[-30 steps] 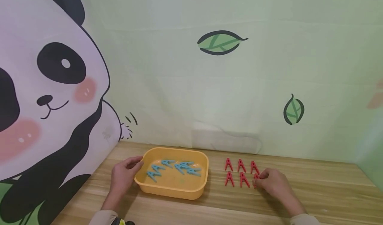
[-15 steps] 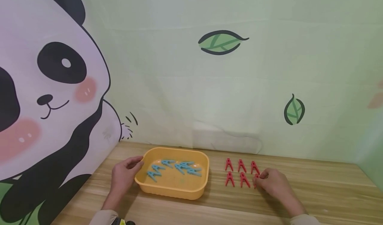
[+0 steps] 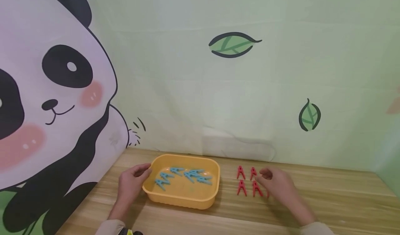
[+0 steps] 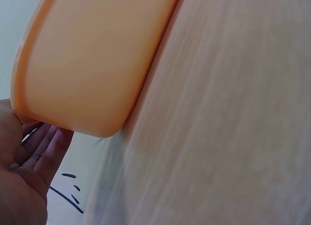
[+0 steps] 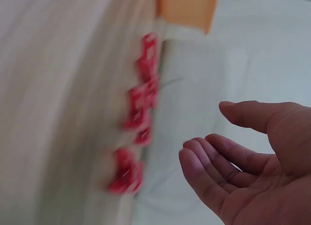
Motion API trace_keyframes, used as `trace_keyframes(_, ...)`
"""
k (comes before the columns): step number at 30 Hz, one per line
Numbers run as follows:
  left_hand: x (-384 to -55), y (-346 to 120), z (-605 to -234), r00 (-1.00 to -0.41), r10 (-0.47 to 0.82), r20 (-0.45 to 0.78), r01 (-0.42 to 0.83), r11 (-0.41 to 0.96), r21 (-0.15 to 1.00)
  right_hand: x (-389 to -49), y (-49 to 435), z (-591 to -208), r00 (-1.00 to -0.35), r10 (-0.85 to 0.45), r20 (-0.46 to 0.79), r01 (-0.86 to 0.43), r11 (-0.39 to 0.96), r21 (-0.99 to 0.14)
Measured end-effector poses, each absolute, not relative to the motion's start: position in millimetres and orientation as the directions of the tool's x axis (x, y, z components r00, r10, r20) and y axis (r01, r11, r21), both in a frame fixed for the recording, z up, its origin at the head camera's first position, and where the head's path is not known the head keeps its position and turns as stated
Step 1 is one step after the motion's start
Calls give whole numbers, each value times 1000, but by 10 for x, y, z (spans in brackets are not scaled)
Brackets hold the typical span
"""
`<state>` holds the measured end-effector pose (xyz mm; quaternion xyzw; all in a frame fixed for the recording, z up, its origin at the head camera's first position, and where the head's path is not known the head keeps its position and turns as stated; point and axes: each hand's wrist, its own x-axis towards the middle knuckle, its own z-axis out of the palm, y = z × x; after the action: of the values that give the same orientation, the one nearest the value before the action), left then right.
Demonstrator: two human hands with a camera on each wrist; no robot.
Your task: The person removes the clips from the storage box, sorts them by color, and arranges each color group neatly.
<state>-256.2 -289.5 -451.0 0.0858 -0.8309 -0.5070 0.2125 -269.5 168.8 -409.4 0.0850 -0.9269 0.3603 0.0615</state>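
Observation:
My left hand (image 3: 133,182) holds the left rim of a yellow plastic basin (image 3: 181,202). In the left wrist view its fingers (image 4: 56,152) lie against the basin's outer wall. Several light blue clothespins (image 3: 176,171) lie inside. To the basin's right, red clothespins (image 3: 241,187) stand out in two rows on the table. Over the right end of these rows hovers my right hand (image 3: 279,186), hiding most of the rightmost ones. The right wrist view shows its thumb and loosely bent fingers (image 5: 194,166) apart, with nothing between them, beside the blurred red clothespins (image 5: 138,106).
The wooden table (image 3: 328,196) runs back to a pale green cloth backdrop (image 3: 168,89) with printed leaves. A large printed panda (image 3: 62,96) covers the left side wall. A black and yellow band (image 3: 127,231) shows at the left wrist.
My right hand has let go of the lower right red clothespin, lifted and shifted slightly left and back over the rows. The left hand keeps its place at the basin.

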Motion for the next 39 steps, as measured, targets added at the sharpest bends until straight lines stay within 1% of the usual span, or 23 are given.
trace_keyframes(3, -2555, -2895, -4514, -895, -358, 267, 74, 471, 879, -2682, 1533, -3972, -972, -157, 177, -236, 689, -686)
trace_keyframes(7, -2547, -2891, -4514, -896, -359, 262, 64, 479, 876, -2685, 1340, -3819, -947, -236, 219, -320, 618, -718)
trace_keyframes(14, -2555, -2880, -4501, -897, -355, 264, 62, 490, 870, -2748, 1025, -3655, -885, -377, 272, -447, 532, -719)
trace_keyframes(21, -2545, -2885, -4498, -898, -356, 257, 61, 480, 875, -2897, 779, -3749, -821, -506, 266, -513, 447, -733)
trace_keyframes(27, -2553, -2885, -4514, -894, -358, 268, 73, 475, 877, -3011, 633, -3865, -781, -567, 261, -542, 407, -735)
trace_keyframes(32, -2567, -2890, -4533, -894, -355, 274, 84, 468, 880, -3110, 522, -3950, -757, -610, 232, -553, 410, -726)
trace_keyframes(39, -2560, -2898, -4531, -896, -356, 267, 80, 463, 883, -3179, 383, -4016, -714, -672, 197, -597, 437, -673)
